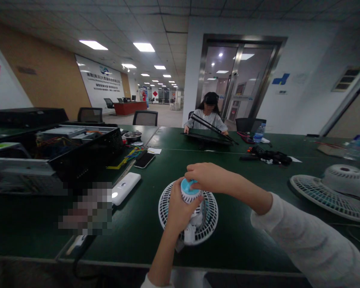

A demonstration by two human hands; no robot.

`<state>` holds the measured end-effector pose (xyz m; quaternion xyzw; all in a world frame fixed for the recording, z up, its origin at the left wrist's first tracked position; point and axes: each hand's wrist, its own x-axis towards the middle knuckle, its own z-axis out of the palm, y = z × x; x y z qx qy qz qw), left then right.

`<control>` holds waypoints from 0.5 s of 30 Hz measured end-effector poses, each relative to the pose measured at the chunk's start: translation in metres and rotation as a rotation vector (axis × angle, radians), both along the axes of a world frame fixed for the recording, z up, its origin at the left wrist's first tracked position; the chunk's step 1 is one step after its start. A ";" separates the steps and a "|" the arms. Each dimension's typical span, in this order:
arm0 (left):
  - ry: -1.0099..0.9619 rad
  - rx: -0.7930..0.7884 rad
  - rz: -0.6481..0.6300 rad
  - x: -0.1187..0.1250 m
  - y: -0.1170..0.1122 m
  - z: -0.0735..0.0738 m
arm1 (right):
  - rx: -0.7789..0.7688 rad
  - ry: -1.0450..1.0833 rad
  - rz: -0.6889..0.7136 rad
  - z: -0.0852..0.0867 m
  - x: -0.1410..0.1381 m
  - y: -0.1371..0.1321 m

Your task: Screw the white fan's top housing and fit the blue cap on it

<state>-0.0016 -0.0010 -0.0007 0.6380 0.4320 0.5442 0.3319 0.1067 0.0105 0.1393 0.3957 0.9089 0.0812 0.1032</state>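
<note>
A small white electric fan (211, 224) lies grille-down on the green table in front of me. Its motor housing points up and carries a light blue cap (186, 186). My left hand (180, 208) is closed around the housing, thumb on the near right side. From above, my right hand (208, 176) has its fingers curled onto the blue cap; the fingertips are partly hidden, so anything small between them cannot be made out. The fan's white base or stand part (189, 236) points toward me.
Another white fan (327, 196) lies at the right. An opened black computer case (87, 160) stands at the left, near a white power bank (127, 188) and a dark phone (145, 160). Across the table a person (208, 116) handles a black frame. A water bottle (259, 133) stands beyond.
</note>
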 end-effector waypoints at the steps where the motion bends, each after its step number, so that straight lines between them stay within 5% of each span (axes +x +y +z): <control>1: -0.001 0.006 0.003 0.000 0.000 0.000 | 0.003 -0.001 -0.003 0.000 0.000 0.000; 15: -0.007 -0.007 -0.004 0.000 0.000 0.000 | 0.070 0.003 -0.122 -0.016 -0.007 0.002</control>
